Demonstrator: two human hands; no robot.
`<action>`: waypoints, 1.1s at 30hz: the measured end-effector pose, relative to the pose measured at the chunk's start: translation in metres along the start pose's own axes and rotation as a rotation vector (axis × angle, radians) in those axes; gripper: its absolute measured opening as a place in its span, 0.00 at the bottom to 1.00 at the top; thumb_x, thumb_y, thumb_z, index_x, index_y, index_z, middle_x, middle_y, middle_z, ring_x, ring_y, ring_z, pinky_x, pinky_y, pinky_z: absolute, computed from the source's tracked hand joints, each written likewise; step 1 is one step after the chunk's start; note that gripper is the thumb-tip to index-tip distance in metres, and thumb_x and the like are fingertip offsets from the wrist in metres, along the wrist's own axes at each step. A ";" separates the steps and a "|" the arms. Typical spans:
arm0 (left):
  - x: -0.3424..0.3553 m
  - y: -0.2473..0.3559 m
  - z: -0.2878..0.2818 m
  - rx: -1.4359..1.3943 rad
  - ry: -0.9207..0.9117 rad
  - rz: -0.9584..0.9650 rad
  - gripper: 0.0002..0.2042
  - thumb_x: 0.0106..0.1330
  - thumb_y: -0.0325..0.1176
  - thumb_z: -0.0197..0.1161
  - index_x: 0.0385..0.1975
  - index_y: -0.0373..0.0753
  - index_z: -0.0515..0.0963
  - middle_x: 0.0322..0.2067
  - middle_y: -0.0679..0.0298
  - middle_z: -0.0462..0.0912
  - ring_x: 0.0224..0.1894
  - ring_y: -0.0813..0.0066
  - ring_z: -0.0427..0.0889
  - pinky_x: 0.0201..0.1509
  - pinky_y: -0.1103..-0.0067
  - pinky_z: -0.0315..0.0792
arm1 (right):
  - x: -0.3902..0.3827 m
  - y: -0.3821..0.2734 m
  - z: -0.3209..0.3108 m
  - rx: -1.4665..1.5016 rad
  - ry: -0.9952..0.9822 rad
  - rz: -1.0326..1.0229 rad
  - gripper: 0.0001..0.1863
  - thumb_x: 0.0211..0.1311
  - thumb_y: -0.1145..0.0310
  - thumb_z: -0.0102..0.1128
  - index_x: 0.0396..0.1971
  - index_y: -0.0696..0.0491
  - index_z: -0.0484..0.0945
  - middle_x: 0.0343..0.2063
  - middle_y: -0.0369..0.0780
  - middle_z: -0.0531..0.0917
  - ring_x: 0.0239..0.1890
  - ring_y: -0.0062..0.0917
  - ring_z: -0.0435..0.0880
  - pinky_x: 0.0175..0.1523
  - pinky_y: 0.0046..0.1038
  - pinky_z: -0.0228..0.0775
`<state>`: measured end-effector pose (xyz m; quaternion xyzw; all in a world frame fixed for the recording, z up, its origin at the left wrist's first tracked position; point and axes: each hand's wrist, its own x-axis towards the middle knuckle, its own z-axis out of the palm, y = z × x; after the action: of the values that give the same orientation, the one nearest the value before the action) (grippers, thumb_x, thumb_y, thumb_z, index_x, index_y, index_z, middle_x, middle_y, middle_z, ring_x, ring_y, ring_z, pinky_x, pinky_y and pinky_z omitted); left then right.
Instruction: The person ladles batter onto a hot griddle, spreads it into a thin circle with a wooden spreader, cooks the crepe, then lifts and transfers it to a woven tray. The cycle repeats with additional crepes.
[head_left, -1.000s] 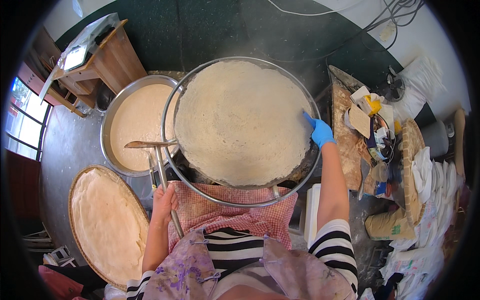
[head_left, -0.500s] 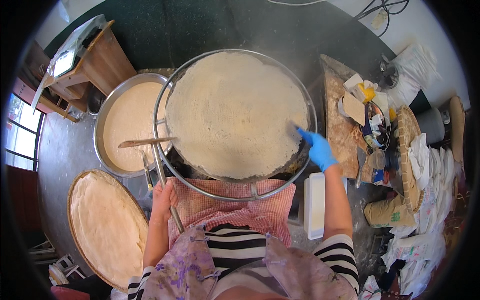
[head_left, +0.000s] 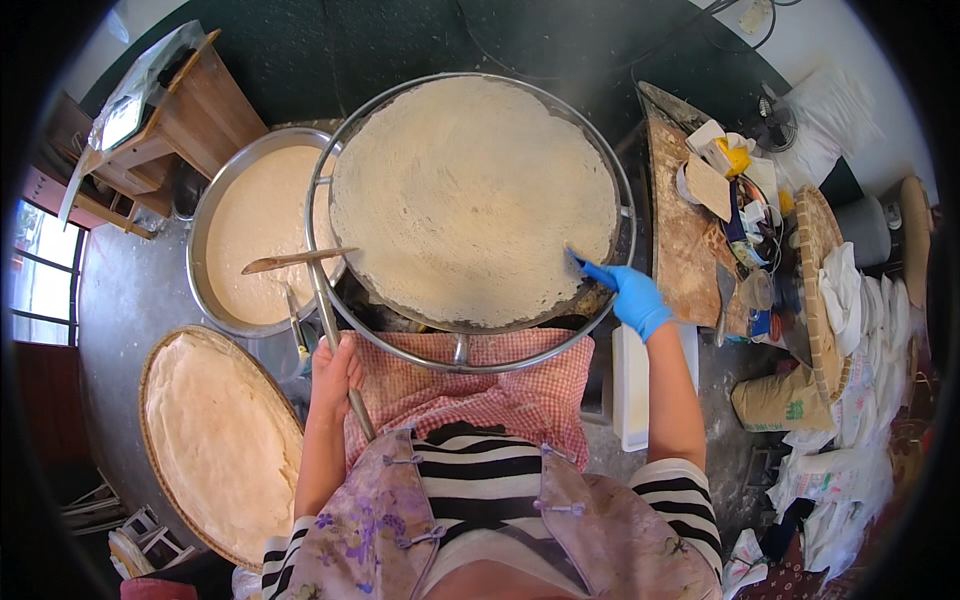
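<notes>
A wide sheet of pale batter (head_left: 470, 200) covers the round griddle in front of me, inside a metal ring frame (head_left: 462, 350). My right hand (head_left: 640, 302), in a blue glove, is closed on a slim blue tool (head_left: 592, 268). Its dark tip touches or hovers just over the sheet's lower right edge. My bare left hand (head_left: 337, 372) wraps round the long handle of a T-shaped spreader. The spreader's wooden blade (head_left: 290, 261) lies across the ring's left side, reaching over a metal basin (head_left: 197, 270) of batter. A yellow-tipped tool (head_left: 298, 335) leans in that basin.
An oval woven tray (head_left: 146, 440) with stacked thin sheets is at lower left. A checked cloth (head_left: 470, 390) hangs before the griddle. To the right are a white box (head_left: 632, 400), a wooden table (head_left: 690, 240) with clutter, and plastic bags (head_left: 850, 480). Steam rises beyond the griddle.
The whole view has shifted slightly, so the griddle sits higher. My right hand has moved the blue tool a little left along the sheet's edge. My left hand keeps its grip.
</notes>
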<state>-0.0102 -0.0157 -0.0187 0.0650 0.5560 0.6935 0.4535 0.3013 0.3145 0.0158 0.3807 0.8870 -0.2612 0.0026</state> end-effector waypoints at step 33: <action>-0.011 -0.004 -0.017 -0.038 -0.036 0.039 0.07 0.65 0.32 0.53 0.26 0.44 0.64 0.10 0.73 0.60 0.08 0.86 0.58 0.11 0.88 0.55 | 0.045 0.029 0.036 -0.245 0.232 0.200 0.23 0.46 0.82 0.50 0.47 0.56 0.72 0.43 0.51 0.75 0.45 0.45 0.75 0.49 0.38 0.68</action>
<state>-0.0123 -0.0355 -0.0239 0.0796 0.5331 0.7113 0.4512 0.2820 0.3450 -0.0380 0.4912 0.8644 -0.1041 -0.0274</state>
